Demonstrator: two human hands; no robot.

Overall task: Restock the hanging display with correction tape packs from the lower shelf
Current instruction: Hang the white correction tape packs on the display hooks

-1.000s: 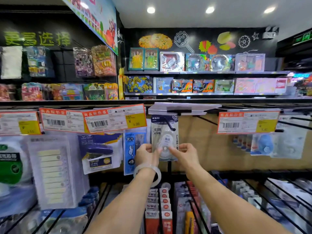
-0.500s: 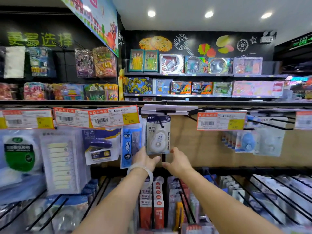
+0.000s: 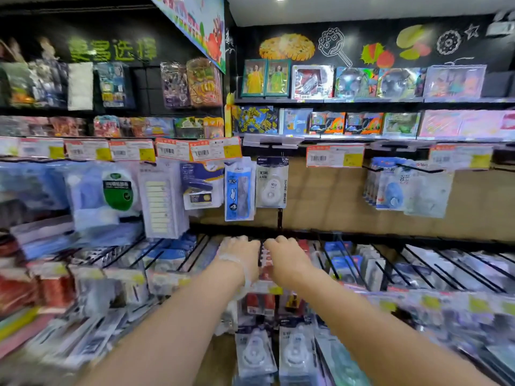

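Your left hand (image 3: 242,253) and right hand (image 3: 287,254) reach forward side by side, palms down, over the wire-divided shelf (image 3: 418,263) just below the hanging row. Fingers curl down among the red-and-white packs (image 3: 263,256) standing there; motion blur hides the fingertips, so I cannot tell whether either grip is wide, narrow or holding anything. A clear band (image 3: 239,267) circles your left wrist. One correction tape pack (image 3: 272,183) hangs on its hook above the hands, apart from them, just right of a blue ruler pack (image 3: 239,190). Two more correction tape packs (image 3: 274,355) lie on the lowest shelf, between your forearms, near the bottom edge. Orange price tags (image 3: 334,156) run along the top rail.
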